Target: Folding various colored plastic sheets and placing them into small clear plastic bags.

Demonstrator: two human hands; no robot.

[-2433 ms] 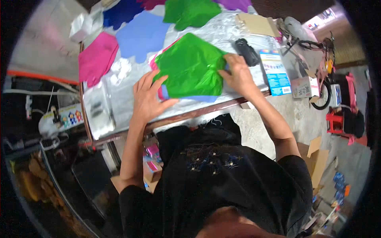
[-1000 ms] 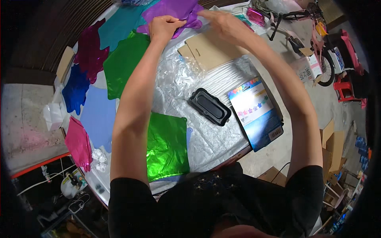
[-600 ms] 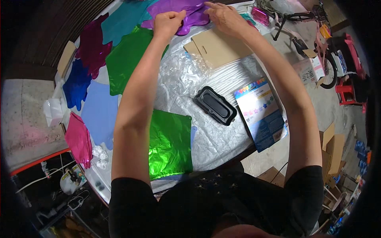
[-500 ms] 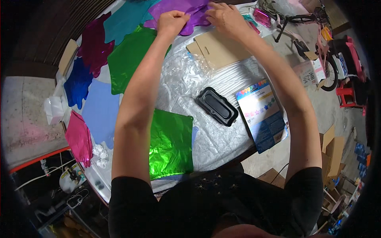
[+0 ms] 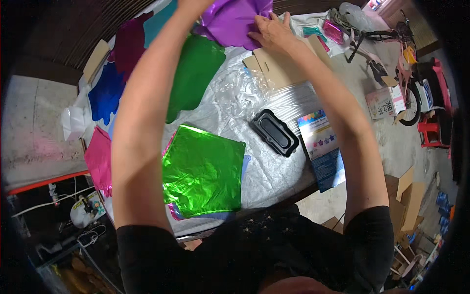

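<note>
A shiny purple foil balloon [image 5: 235, 24], flat and uninflated, lies at the far edge of the table. My right hand [image 5: 275, 33] rests on its right edge, fingers spread apart. At the top rim of the picture my left hand [image 5: 195, 6] reaches to the balloon's left side; its fingers are cut off from view. Beneath my left forearm lie a dark green foil balloon [image 5: 198, 73] and part of a teal one [image 5: 157, 29]. Nearer to me, a bright green foil balloon [image 5: 205, 171] tops a stack with pink and blue edges showing.
A black oblong case [image 5: 275, 132], clear plastic wrap [image 5: 240, 93], brown cardboard [image 5: 281, 73] and a printed packet [image 5: 320, 152] lie on the silvery cover. Blue [image 5: 105, 95], maroon [image 5: 129, 46] and pink [image 5: 99, 159] foil balloons are on the left. A bicycle [image 5: 404, 63] stands at right.
My left hand has moved up and left to the picture's rim. The purple balloon looks more spread out. My right hand's fingers now lie lower along its edge. The view has shifted slightly.
</note>
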